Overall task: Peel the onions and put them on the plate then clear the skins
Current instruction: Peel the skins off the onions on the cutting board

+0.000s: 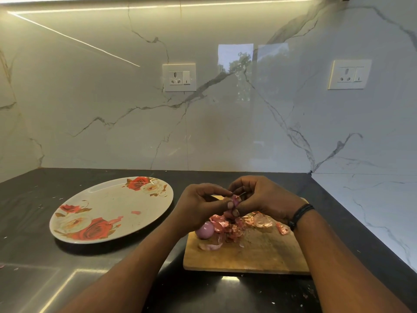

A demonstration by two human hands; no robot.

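Above the wooden cutting board [248, 256], my left hand [200, 205] and my right hand [264, 197] together hold a small pink onion [235, 199]; their fingers curl round it and pinch its skin. A peeled purple onion [205, 230] lies on the board's far left corner. Loose pink skins [239, 224] are heaped on the board under my hands. The round plate with red roses [112, 211] sits to the left on the dark counter, carrying only a few skin scraps.
A dark counter [67, 279] runs to a marble wall at the back and on the right. Small skin flecks are scattered on the counter. Two wall sockets [179, 77] sit above.
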